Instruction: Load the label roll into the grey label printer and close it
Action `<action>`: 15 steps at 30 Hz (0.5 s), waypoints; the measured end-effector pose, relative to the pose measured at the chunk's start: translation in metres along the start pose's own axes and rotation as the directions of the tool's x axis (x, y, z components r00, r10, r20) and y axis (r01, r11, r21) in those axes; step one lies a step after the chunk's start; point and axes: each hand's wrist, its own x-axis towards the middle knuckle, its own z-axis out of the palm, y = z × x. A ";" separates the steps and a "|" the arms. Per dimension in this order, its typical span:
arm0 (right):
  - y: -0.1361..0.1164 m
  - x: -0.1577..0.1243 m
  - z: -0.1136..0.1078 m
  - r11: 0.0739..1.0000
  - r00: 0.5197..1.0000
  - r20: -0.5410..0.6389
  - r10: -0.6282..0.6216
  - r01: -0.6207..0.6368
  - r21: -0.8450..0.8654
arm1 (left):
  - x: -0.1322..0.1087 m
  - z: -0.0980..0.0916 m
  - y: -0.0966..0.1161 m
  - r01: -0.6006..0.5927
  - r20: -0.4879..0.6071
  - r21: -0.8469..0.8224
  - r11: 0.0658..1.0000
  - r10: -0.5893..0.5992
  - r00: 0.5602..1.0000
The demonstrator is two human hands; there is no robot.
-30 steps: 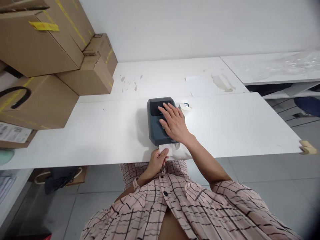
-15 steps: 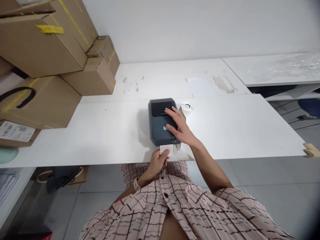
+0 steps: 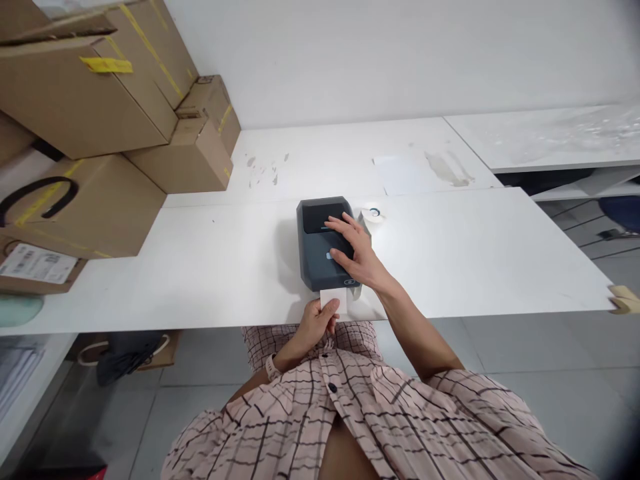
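Observation:
A dark grey label printer [image 3: 320, 263] stands near the front edge of the white table. White label paper [image 3: 334, 301] sticks out of its front side, toward me. My left hand [image 3: 319, 320] pinches that paper between thumb and fingers. On the printer's top rests my right hand [image 3: 356, 250], fingers spread over the lid and the thumb close to a small light button [image 3: 329, 255]. A white roll of labels [image 3: 373, 214] sits just behind and to the right of the printer, partly hidden by it.
Stacked cardboard boxes [image 3: 90, 93] with yellow tape fill the table's left end. A pale sheet of paper [image 3: 400, 175] lies at the back of the white table [image 3: 475, 253]. Something beige [image 3: 625, 299] sits at the right front corner. A white wall stands behind.
My right hand has shifted very slightly left on the printer's top. My left hand keeps its pinch on the label paper. The view has moved a little.

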 end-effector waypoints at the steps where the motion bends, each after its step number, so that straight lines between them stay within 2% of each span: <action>1: 0.000 0.001 0.000 1.000 1.000 0.004 -0.002 0.002 -0.001 | -0.002 0.000 0.002 -0.002 0.005 -0.001 1.000 0.002 1.000; 4: 0.002 -0.004 0.001 1.000 1.000 -0.006 -0.006 0.006 0.021 | -0.010 -0.006 0.011 -0.057 0.008 0.022 0.998 0.057 0.998; 6: 0.005 -0.015 0.003 0.994 0.997 -0.053 0.047 -0.042 0.096 | -0.016 -0.016 0.017 -0.154 -0.070 0.044 0.987 0.157 0.985; 7: 0.006 -0.022 0.004 0.984 0.991 -0.080 0.102 -0.089 0.154 | -0.018 -0.023 0.020 -0.220 -0.158 0.054 0.974 0.226 0.961; 9: 0.007 -0.040 0.007 0.941 0.966 -0.121 0.231 -0.190 0.279 | -0.019 -0.036 0.026 -0.346 -0.365 0.084 0.935 0.352 0.862; 10: 0.007 -0.048 0.008 0.919 0.952 -0.135 0.274 -0.218 0.329 | -0.017 -0.042 0.030 -0.389 -0.437 0.105 0.915 0.394 0.808; 11: 0.005 -0.056 0.008 0.903 0.946 -0.142 0.292 -0.224 0.367 | -0.015 -0.047 0.033 -0.414 -0.468 0.125 0.902 0.422 0.777; 12: 0.003 -0.061 0.008 0.894 0.946 -0.143 0.290 -0.214 0.393 | -0.012 -0.050 0.037 -0.425 -0.459 0.144 0.894 0.440 0.771; 15: -0.005 -0.065 0.002 0.897 0.959 -0.145 0.244 -0.166 0.409 | 0.001 -0.051 0.050 -0.439 -0.334 0.173 0.882 0.471 0.816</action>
